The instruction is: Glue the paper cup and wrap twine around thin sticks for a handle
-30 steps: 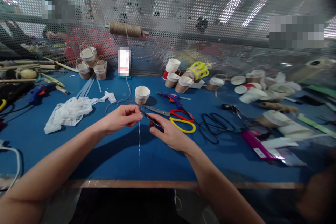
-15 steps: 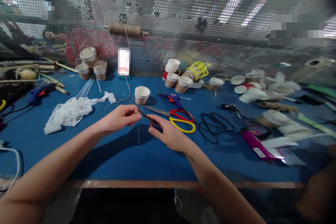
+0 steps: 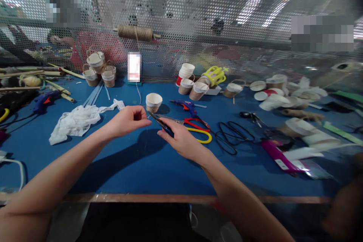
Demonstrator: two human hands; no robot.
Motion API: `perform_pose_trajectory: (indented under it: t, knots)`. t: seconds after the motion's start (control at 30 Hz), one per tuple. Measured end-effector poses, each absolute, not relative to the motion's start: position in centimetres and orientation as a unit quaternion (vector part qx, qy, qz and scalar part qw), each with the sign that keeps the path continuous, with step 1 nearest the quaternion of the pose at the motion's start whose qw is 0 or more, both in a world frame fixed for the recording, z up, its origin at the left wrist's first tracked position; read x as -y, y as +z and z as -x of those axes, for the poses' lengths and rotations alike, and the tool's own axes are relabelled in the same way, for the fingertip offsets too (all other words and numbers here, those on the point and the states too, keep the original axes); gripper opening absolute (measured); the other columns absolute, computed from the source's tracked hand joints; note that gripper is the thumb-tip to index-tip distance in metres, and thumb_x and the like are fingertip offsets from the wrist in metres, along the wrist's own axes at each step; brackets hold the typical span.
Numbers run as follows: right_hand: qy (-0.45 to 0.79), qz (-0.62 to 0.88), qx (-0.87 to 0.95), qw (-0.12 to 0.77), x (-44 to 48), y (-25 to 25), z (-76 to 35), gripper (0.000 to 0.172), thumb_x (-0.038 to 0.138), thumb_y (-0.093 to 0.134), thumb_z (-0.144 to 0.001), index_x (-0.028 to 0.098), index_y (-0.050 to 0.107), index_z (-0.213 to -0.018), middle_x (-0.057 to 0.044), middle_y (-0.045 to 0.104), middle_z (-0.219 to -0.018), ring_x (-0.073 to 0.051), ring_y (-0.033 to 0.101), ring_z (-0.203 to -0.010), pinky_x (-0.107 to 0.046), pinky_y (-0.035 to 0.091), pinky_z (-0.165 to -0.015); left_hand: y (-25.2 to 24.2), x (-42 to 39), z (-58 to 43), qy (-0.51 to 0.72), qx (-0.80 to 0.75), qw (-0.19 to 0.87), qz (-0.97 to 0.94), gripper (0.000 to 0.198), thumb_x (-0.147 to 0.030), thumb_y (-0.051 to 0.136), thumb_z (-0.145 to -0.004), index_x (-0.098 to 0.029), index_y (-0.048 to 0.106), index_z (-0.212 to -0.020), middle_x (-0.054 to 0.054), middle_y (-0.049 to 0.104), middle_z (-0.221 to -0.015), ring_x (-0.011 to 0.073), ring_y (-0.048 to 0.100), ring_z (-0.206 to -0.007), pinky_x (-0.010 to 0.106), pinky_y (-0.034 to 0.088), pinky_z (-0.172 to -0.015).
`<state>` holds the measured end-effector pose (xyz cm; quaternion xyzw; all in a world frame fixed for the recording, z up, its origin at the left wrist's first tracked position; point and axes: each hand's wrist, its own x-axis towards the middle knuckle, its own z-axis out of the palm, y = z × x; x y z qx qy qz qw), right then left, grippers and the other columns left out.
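My left hand is pinched shut on a thin piece of twine, raised a little above the blue table. My right hand grips small dark blue-handled scissors, their tip pointing at my left fingertips. The twine runs back towards a spool of brown twine hung on the mesh wall. Just behind my hands stand a small paper cup and red-and-yellow scissors.
White cloth lies at the left, a blue glue gun and black cable at the right. Twine-wrapped cups and more cups line the perforated mesh wall. A person in red sits behind the mesh. A pink packet lies right.
Both hands rose slightly and moved away from me. The twine end that hung below my left hand is no longer visible hanging.
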<state>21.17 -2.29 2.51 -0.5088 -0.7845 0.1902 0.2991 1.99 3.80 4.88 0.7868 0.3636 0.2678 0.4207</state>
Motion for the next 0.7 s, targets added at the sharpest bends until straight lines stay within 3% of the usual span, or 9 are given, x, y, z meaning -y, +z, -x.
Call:
perform_pose_trajectory:
  t: [0.13, 0.2, 0.43, 0.7]
  knots:
    - [0.2, 0.524, 0.763, 0.323, 1.9, 2.0, -20.8, 0.034, 0.038, 0.044, -0.086, 0.016, 0.054, -0.11, -0.011, 0.062, -0.111, -0.024, 0.057, -0.105, -0.041, 0.044, -0.09, 4.5, -3.5, -3.1, 0.329, -0.428, 0.21, -0.815, 0.017, -0.017, 0.057, -0.068, -0.017, 0.045, -0.057, -0.003, 0.044, -0.052, 0.0092, 0.035, -0.049, 0.024, 0.022, -0.049]
    - [0.207, 0.529, 0.755, 0.327, 1.8, 1.8, -20.7, 0.034, 0.039, 0.044, -0.086, 0.016, 0.055, -0.109, -0.01, 0.063, -0.11, -0.024, 0.057, -0.104, -0.041, 0.045, -0.089, 4.6, -3.6, -3.3, 0.322, -0.431, 0.169, -0.826, 0.013, -0.016, 0.057, -0.068, -0.017, 0.047, -0.059, -0.002, 0.047, -0.053, 0.0097, 0.037, -0.05, 0.024, 0.022, -0.05]
    - [0.23, 0.527, 0.752, 0.321, 2.1, 1.9, -21.0, 0.036, 0.035, 0.047, -0.085, 0.014, 0.052, -0.113, -0.01, 0.061, -0.113, -0.022, 0.057, -0.102, -0.036, 0.044, -0.088, 5.0, -4.1, -2.7, 0.256, -0.384, 0.279, -0.842, 0.008, -0.02, 0.051, -0.075, -0.015, 0.054, -0.07, -0.002, 0.054, -0.058, 0.0098, 0.046, -0.054, 0.022, 0.032, -0.051]
    - [0.235, 0.538, 0.75, 0.304, 2.3, 2.5, -21.1, 0.039, 0.036, 0.047, -0.084, 0.012, 0.051, -0.115, -0.012, 0.059, -0.116, -0.022, 0.055, -0.106, -0.037, 0.042, -0.091, 5.0, -4.0, -2.9, 0.267, -0.395, 0.27, -0.836, 0.011, -0.019, 0.051, -0.074, -0.014, 0.052, -0.064, -0.003, 0.052, -0.055, 0.0084, 0.044, -0.052, 0.021, 0.031, -0.051]
